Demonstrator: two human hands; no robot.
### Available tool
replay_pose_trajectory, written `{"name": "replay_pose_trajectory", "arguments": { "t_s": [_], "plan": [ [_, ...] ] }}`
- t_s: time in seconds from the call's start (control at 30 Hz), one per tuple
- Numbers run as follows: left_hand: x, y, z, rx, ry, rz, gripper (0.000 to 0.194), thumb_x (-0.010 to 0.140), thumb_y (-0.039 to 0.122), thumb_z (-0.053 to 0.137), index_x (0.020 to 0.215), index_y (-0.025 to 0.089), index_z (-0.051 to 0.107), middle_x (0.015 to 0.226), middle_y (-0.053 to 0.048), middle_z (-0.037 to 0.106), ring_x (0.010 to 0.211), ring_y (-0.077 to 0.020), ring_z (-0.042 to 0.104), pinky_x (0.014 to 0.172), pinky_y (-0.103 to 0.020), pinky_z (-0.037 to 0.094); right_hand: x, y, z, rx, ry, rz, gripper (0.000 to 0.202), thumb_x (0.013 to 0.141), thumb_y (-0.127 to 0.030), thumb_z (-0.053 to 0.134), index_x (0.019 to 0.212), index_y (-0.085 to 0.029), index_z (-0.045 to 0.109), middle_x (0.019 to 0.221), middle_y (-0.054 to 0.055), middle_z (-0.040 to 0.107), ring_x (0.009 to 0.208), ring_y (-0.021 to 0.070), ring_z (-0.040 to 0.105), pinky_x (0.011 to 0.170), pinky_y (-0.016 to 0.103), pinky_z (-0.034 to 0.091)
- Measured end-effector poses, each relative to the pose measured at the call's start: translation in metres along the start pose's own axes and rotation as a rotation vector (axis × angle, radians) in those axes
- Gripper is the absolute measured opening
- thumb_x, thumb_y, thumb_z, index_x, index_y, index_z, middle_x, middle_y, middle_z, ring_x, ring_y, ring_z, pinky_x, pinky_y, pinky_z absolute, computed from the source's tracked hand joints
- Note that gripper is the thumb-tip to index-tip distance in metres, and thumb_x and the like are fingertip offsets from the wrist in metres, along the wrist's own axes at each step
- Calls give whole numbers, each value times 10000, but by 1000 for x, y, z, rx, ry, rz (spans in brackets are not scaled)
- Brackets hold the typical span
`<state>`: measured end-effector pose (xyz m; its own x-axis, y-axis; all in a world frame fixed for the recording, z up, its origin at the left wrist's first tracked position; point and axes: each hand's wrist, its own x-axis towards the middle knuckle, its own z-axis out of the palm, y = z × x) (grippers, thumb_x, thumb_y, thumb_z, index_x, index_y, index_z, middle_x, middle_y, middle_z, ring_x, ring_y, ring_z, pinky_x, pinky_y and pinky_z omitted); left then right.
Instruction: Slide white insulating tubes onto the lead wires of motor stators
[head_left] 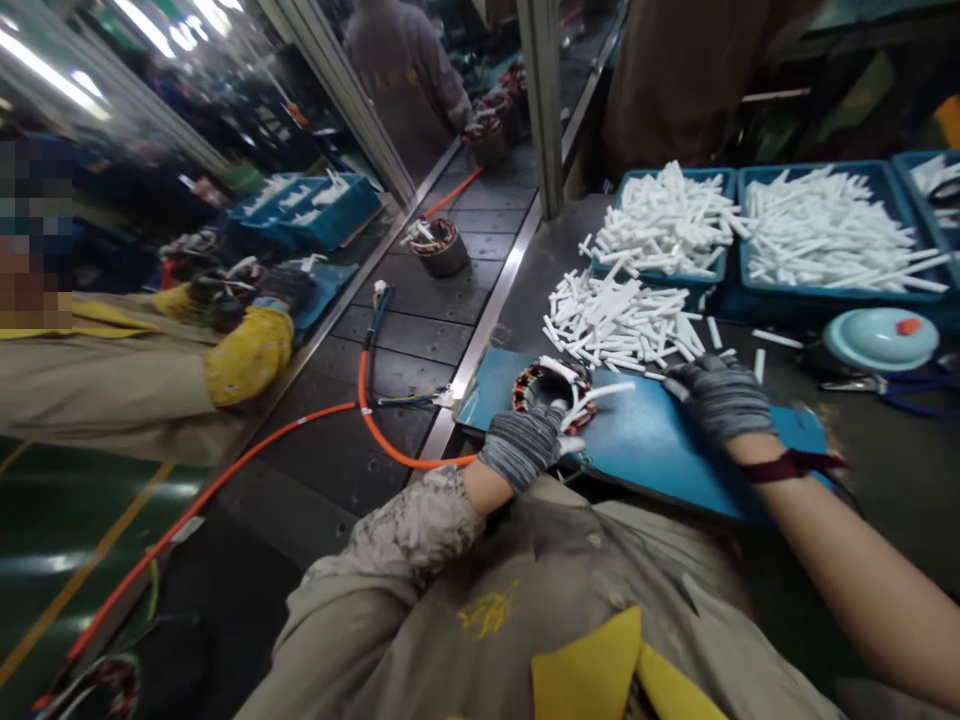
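On a blue mat (637, 440) lies a wound motor stator (528, 384) with white sleeves and wires at its rim. My left hand (523, 445), in a grey striped glove, is closed at the stator's near edge, its fingers against the white sleeved leads (611, 390). Gloved the same way, my right hand (716, 398) is at the lower right edge of a loose pile of white tubes (619, 320). Its fingertips are beside some short tubes; whether one is between them is too small to tell.
Blue bins of white tubes (829, 230) stand behind the pile. A round light-blue container (880, 340) is at the right. An orange cable (281, 430) crosses the conveyor (405, 350), which carries another stator (442, 255). A co-worker's yellow-sleeved arms (251, 360) are at the left.
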<state>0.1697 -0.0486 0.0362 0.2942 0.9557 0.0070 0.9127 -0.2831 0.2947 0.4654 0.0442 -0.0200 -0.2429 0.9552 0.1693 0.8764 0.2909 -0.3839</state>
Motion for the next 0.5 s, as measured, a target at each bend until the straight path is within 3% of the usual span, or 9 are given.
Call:
{"name": "replay_pose_trajectory", "arguments": {
  "t_s": [0.13, 0.27, 0.37, 0.5],
  "plan": [
    [-11, 1, -8, -68, -23, -82, 580, 857, 464, 771, 1341, 166, 651, 1284, -173, 720, 1172, -349, 709, 998, -444, 594, -27, -24, -15, 196, 110, 79, 412, 924, -509, 537, 1057, -153, 695, 1025, 169, 729, 923, 308, 697, 871, 493, 568],
    [-27, -4, -8, -220, 102, -118, 474, 851, 309, 789, 1291, 190, 655, 1353, -109, 696, 1251, -271, 674, 1100, -395, 551, -56, -62, -14, 671, 77, 119, 320, 906, -457, 634, 1113, -223, 703, 1066, 78, 771, 932, 242, 737, 864, 405, 606],
    [-32, -6, -4, -310, 173, -115, 349, 848, 258, 784, 1174, 170, 694, 1304, -105, 723, 1209, -258, 698, 1085, -399, 569, -54, -82, -2, 830, -7, 153, 262, 885, -404, 664, 1059, -226, 746, 1064, 61, 787, 956, 237, 744, 893, 397, 611],
    [-27, -10, -6, -443, 104, -104, 317, 849, 239, 777, 1158, 197, 718, 1328, -72, 714, 1231, -255, 686, 1115, -417, 547, -37, -87, 11, 937, -97, 149, 281, 881, -410, 676, 1074, -221, 756, 1093, 59, 786, 999, 245, 739, 938, 410, 603]
  ]
}}
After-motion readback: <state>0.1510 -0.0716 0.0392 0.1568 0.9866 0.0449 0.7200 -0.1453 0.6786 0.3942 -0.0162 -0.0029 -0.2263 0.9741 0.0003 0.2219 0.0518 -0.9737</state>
